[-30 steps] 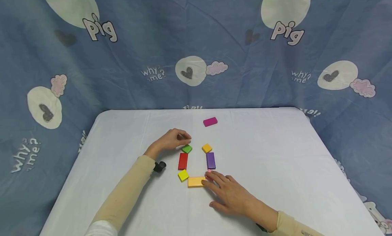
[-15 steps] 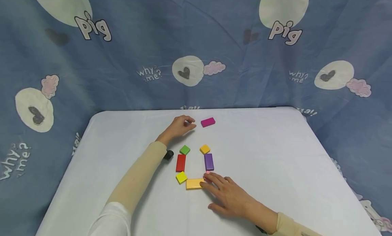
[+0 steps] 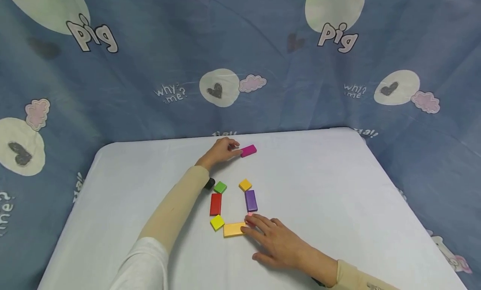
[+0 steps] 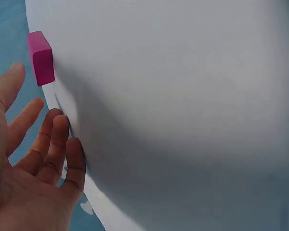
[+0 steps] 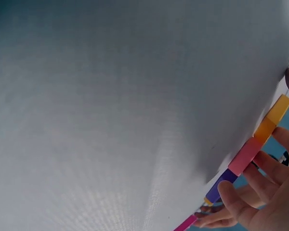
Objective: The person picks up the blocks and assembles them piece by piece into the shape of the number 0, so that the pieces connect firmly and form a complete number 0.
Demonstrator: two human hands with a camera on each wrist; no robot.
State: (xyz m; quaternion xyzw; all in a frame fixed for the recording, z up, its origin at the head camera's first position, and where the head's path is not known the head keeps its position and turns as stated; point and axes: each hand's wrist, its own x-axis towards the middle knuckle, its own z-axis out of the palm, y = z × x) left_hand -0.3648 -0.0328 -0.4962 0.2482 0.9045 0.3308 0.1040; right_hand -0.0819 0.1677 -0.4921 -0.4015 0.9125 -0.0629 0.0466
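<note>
At the far side of the table, my left hand [image 3: 221, 149] reaches to the magenta block [image 3: 249, 151]. Its thumb and fingers are spread apart, and in the left wrist view the magenta block [image 4: 42, 58] stands just beyond the fingertips. My right hand [image 3: 278, 242] lies with extended fingers at the near right corner of a ring of blocks. Its fingertips touch the orange block [image 3: 233, 229] and the pink block [image 5: 244, 156], which the fingers mostly cover in the head view. The purple block [image 3: 251, 200] lies just beyond those fingers.
Up the left side of the ring run a yellow block [image 3: 217, 222], a red block [image 3: 216, 204] and a green block [image 3: 220, 187]. A small amber block [image 3: 245, 184] sits beyond the purple one. A blue printed cloth [image 3: 263, 110] hangs behind the white table [image 3: 319, 177].
My left hand has moved from beside the green block to the far side, up to the magenta block. The right hand has stayed on the near corner. The head view has shifted slightly.
</note>
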